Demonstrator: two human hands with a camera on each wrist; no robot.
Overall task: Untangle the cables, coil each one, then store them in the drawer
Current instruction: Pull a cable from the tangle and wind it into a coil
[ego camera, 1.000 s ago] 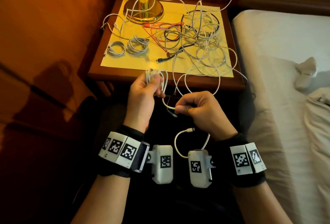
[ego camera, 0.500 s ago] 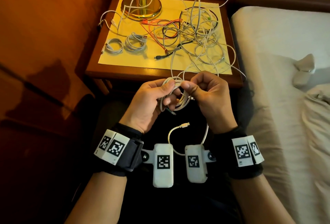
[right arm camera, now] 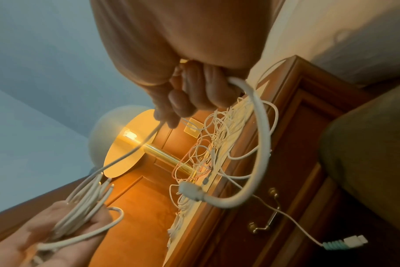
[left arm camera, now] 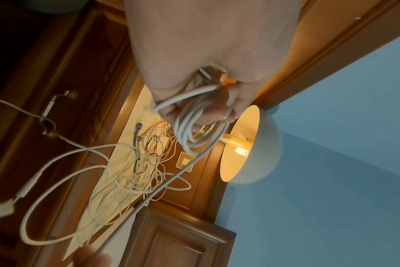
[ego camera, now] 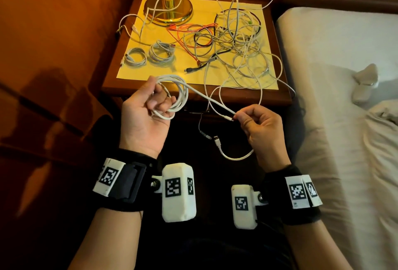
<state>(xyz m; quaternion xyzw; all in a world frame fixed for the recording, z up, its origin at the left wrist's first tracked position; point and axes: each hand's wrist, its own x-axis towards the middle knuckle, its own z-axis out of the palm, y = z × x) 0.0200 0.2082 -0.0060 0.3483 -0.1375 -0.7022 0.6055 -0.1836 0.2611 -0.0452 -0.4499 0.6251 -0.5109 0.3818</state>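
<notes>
1. A white cable (ego camera: 172, 95) is held in the air in front of the near edge of the nightstand (ego camera: 215, 95); most of it is wound in loops, and a straight tail runs rightward and nearer from the coil.
2. The coil is gripped by the left hand (ego camera: 144, 114), fingers curled through the loops.
3. The tail is pinched near its plug by the right hand (ego camera: 260, 127), which also clamps a second white cable end (ego camera: 232, 155).
4. The hands are held apart, the tail spanning between them; the remaining wrap is judged to fall to the right hand, carried leftward.
5. The tangle (ego camera: 234, 39) lies farther off, with two finished coils (ego camera: 148, 55) at its left.
</notes>
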